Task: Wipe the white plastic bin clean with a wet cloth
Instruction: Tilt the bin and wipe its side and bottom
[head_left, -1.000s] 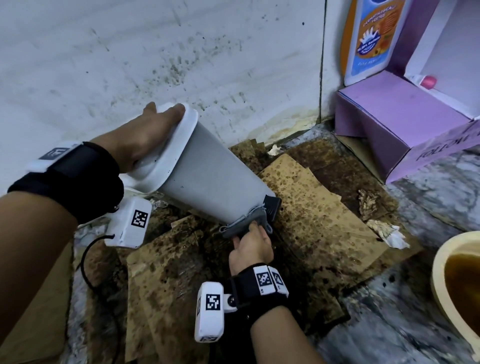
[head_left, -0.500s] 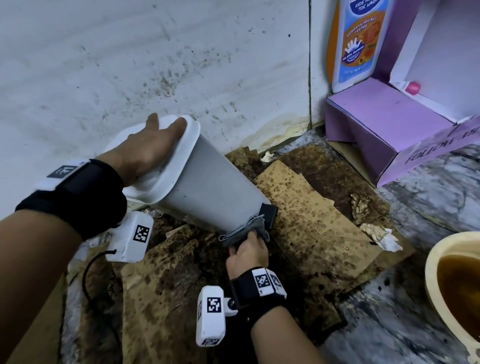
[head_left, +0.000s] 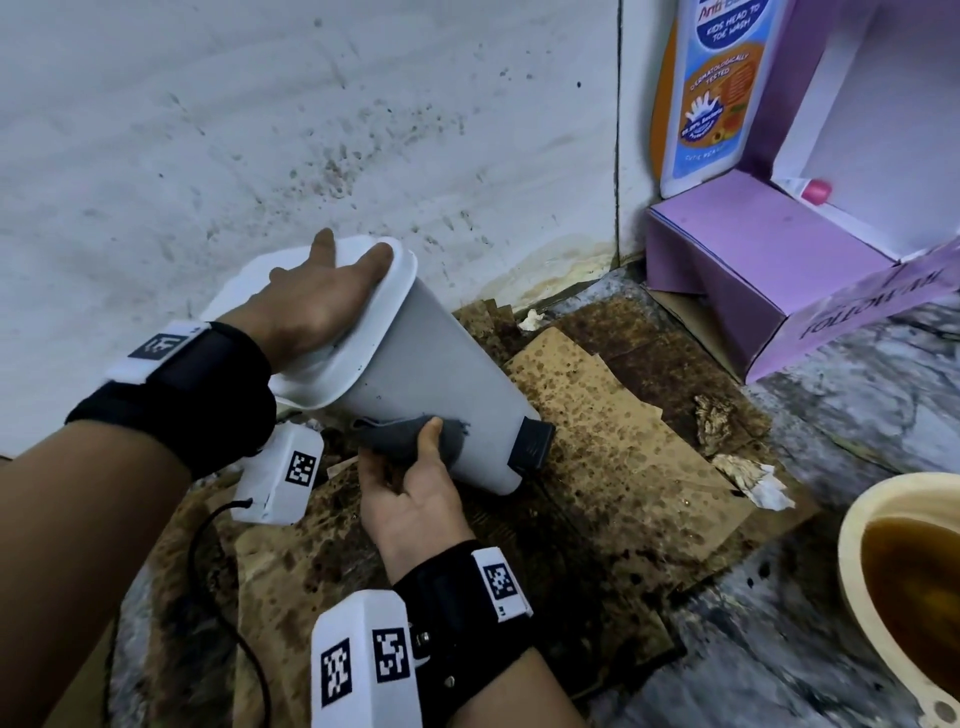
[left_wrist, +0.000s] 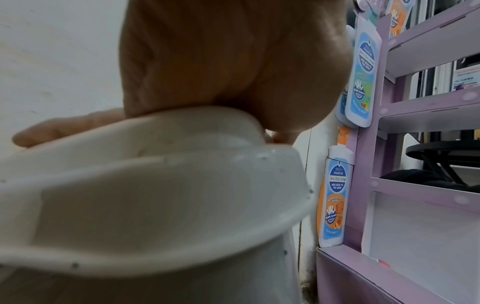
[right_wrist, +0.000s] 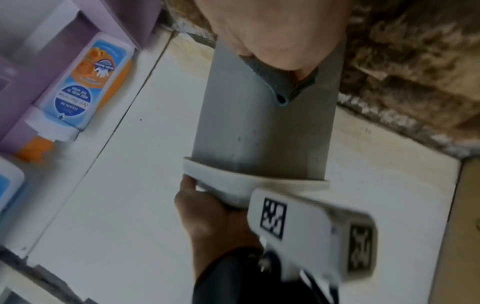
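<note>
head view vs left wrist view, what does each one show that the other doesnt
Only the head view: the right hand pressing the grey cloth to the side of the white bin, the stained cardboard and a cream basin of brown liquid. Only the left wrist view: the purple rack's upper shelves and a second bottle higher up. Both: the left hand holding that bin's top, the wash bottle, the wall.

I see white bin (head_left: 431, 364), black pedal (head_left: 530, 444), grey cloth (head_left: 400, 439), brown-spotted tan cardboard (head_left: 613, 441), purple box (head_left: 753, 249), blue-orange bottle (head_left: 711, 93), cream bowl (head_left: 852, 530) holding brown liquid (head_left: 914, 597).
</note>
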